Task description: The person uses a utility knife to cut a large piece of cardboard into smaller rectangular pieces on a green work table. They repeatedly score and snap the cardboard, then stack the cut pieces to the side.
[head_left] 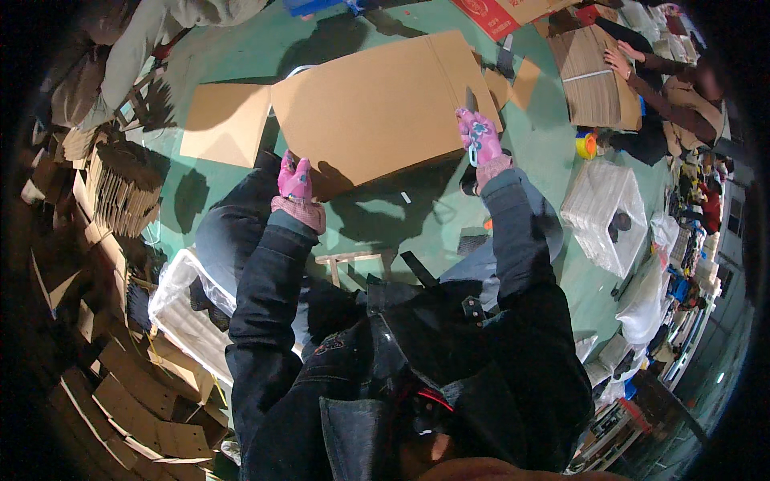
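A large flat cardboard sheet (373, 108) stretches in front of me, tilted, with a crease near its right end. Its lower left edge is in the grip of my left hand (295, 178), which wears a pink glove. My right hand (479, 137), in a pink flower-patterned glove, is closed around a knife (470, 99) at the sheet's right end. The blade points away from me over the cardboard, and a pale loop shows below the fist. Left of the sheet lies a smaller cardboard piece (225, 123). What supports the sheet is mostly hidden.
Cardboard scraps (524, 83) lie on the green floor (385, 225) at the right. Farther right, a person's hands (619, 60) touch a strapped cardboard stack (592, 78). A plastic-wrapped block (604, 216) and a tape roll (585, 145) are nearby. Cardboard bundles (123, 192) stand left.
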The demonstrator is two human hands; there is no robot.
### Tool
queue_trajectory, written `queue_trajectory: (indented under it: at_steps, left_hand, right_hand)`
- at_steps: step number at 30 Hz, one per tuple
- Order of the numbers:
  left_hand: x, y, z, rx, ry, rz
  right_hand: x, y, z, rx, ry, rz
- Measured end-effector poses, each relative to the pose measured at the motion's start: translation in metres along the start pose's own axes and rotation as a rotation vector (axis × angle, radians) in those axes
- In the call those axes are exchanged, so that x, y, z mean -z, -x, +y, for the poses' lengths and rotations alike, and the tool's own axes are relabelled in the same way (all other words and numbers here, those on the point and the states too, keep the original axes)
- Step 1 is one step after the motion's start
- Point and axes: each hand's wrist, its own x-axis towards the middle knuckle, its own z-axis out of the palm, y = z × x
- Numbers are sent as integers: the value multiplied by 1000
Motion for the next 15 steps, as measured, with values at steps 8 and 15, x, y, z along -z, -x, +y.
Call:
queue_trajectory:
  at_steps: [8,15]
  left_hand:
    - [-23,33,48,68,22,232]
    - [2,20,52,-89,-343,336]
  right_hand:
    - [5,-6,10,-44,-215,-179]
    - [-10,-13,9,-85,127,-98]
